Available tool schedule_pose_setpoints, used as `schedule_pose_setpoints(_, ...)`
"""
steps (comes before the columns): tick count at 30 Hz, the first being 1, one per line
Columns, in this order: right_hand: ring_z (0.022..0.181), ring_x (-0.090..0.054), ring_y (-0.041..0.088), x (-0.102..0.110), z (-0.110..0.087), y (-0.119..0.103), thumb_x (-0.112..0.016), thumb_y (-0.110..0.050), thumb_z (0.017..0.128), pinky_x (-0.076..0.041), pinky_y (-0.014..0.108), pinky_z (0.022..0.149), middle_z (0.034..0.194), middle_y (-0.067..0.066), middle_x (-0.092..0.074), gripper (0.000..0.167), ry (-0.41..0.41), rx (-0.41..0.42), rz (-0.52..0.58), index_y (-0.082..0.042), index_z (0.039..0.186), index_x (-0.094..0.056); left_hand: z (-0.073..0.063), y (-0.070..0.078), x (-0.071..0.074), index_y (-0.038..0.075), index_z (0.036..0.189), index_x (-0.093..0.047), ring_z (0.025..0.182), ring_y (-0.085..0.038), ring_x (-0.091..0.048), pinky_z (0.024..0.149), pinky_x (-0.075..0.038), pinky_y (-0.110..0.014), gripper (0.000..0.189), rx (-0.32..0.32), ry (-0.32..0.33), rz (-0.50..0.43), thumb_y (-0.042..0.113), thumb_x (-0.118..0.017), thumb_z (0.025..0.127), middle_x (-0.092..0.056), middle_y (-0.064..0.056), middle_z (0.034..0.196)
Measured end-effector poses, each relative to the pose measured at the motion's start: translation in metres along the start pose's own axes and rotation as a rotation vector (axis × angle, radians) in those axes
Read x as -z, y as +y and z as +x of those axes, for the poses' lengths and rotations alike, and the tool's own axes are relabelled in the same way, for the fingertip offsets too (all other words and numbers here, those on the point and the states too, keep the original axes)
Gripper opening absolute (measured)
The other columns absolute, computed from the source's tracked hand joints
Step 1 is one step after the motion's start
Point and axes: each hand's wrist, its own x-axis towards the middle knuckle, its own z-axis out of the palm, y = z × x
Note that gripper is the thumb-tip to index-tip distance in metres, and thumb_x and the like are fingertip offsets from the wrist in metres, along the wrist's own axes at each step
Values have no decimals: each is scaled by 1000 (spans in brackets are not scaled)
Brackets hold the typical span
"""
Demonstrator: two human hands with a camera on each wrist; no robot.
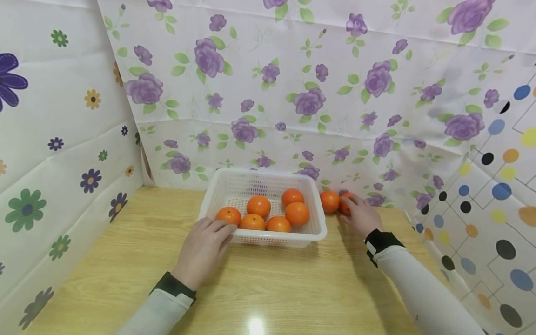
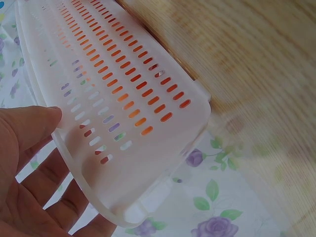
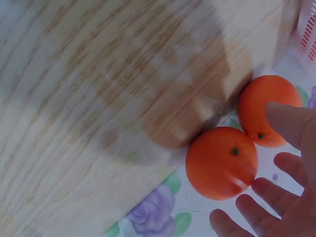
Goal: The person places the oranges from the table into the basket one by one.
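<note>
I see a white basket (image 1: 268, 238) on the table (image 1: 276, 288), with six oranges (image 1: 297, 214) in it. The left hand (image 1: 205, 246) is at the basket's near left corner, pinching the rim, thumb on one side and fingers on the other. Two more oranges lie to the right of the basket, side by side: a near one (image 1: 330, 202) just beside it, and a far one (image 1: 345, 204). The right hand (image 1: 362, 215) is over there too, fingers spread and a bit bent around the far one. I can't tell if it touches.
</note>
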Motion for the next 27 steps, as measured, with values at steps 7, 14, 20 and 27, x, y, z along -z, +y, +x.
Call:
schedule_pose_setpoints(7, 147, -42, 59, 3, 6, 1, -82, -21, 102, -44, 79, 110, 166, 31, -40, 65, -84, -84, 30, -5, 159, -54, 0, 0, -1, 15, 120, -83, 99, -27, -67, 93, -56, -44, 32, -8, 13, -4, 9, -93, 91, -80, -4, 116)
schedule_pose_setpoints(14, 154, -35, 56, -3, 12, 3, -80, -23, 103, -40, 76, 116, 170, 31, -36, 74, -113, -84, 2, -2, 165, -46, 0, -1, -1, 15, 120, -83, 99, -27, -67, 92, -57, -43, 32, -9, 12, 1, 10, -93, 90, -80, -3, 115)
schedule_pose_setpoints(20, 148, -40, 57, -8, 16, 6, -79, -21, 102, -41, 74, 116, 162, 33, -42, 74, -82, -72, 50, 0, 164, -46, 1, -1, -1, 14, 119, -83, 99, -27, -67, 94, -56, -44, 31, -12, 16, -1, 10, -93, 90, -80, -3, 114)
schedule_pose_setpoints(27, 127, -53, 56, -2, 23, 0, -81, -18, 100, -50, 72, 107, 142, 36, -48, 65, -74, -100, 71, 3, 154, -53, 1, -1, 0, 15, 119, -83, 98, -27, -67, 93, -56, -44, 30, -16, 16, 6, 10, -93, 91, -80, -3, 114)
